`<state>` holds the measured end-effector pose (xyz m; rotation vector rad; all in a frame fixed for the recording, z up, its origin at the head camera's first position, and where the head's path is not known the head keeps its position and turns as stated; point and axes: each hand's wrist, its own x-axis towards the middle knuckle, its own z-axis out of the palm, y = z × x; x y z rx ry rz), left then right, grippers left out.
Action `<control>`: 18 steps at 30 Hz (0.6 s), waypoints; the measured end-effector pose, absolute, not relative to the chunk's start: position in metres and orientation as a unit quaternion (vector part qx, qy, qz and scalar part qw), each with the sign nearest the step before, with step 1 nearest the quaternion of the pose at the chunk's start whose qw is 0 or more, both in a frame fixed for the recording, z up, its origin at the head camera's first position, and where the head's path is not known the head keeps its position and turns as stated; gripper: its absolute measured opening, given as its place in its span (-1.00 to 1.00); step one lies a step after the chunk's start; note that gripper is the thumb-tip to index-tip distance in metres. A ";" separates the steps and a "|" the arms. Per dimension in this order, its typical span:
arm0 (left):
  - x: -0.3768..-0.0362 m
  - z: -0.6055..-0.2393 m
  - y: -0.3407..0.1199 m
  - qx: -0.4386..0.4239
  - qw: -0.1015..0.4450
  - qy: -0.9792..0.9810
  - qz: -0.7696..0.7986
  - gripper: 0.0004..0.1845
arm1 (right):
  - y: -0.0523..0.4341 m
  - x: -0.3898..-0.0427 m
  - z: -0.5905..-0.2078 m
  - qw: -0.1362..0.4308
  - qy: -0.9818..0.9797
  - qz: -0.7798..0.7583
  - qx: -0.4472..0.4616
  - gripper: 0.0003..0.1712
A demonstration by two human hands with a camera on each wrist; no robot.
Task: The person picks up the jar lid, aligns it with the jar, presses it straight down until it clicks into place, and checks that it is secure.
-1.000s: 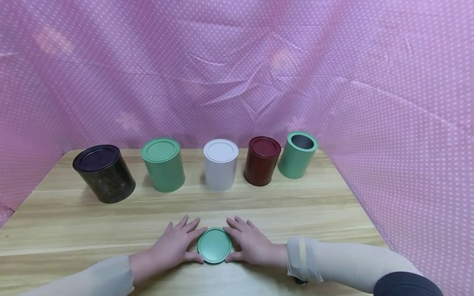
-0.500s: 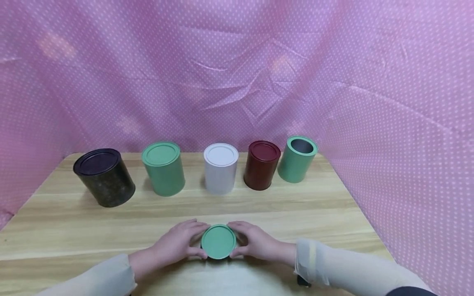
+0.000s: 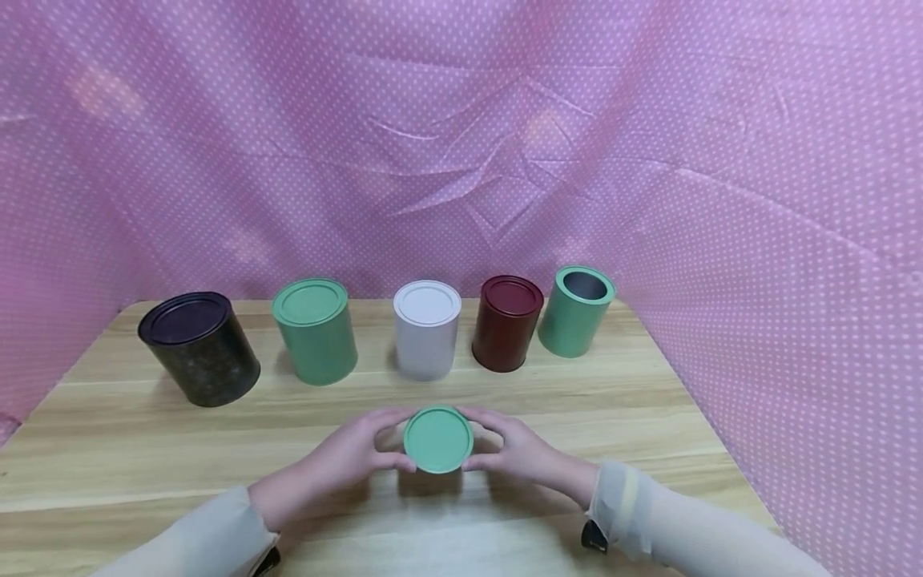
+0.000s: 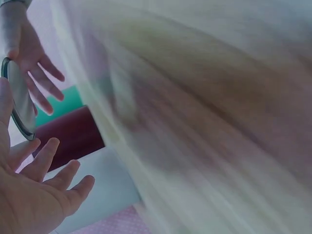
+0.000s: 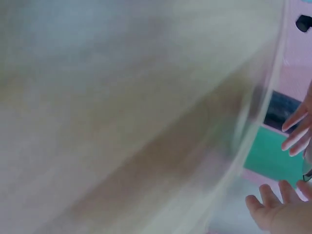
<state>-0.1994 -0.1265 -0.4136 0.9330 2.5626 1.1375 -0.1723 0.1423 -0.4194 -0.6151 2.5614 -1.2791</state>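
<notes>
A round green can lid is held level above the wooden table in the head view, with a shadow under it. My left hand grips its left edge between thumb and index finger. On the opposite edge, the thumb and index finger of my right hand do the same. The left wrist view catches the lid almost edge-on, its underside pale and metallic; the other fingers of the left hand spread away from it. Only a sliver of the lid enters the right wrist view, beside the right hand.
Along the table's back stand a dark can, a green can, a white can and a dark red can, all lidded. The green can at far right is uncovered. Pink dotted cloth surrounds the table.
Both hands have closed in on the green lid's edges and raised it off the table, carrying it slightly forward and to the right. The cans stay where they were.
</notes>
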 end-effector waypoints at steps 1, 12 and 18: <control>-0.200 -0.413 -0.124 0.315 0.087 0.862 0.387 -0.17 | 0.145 -0.173 -0.418 0.100 0.870 -0.434 -0.210 -0.15; -0.201 -0.405 -0.097 0.290 0.047 0.871 0.394 -0.15 | 0.171 -0.176 -0.409 0.053 0.845 -0.486 -0.217 -0.15; -0.204 -0.399 -0.078 0.270 0.029 0.869 0.413 -0.15 | 0.185 -0.178 -0.401 -0.003 0.843 -0.491 -0.221 -0.18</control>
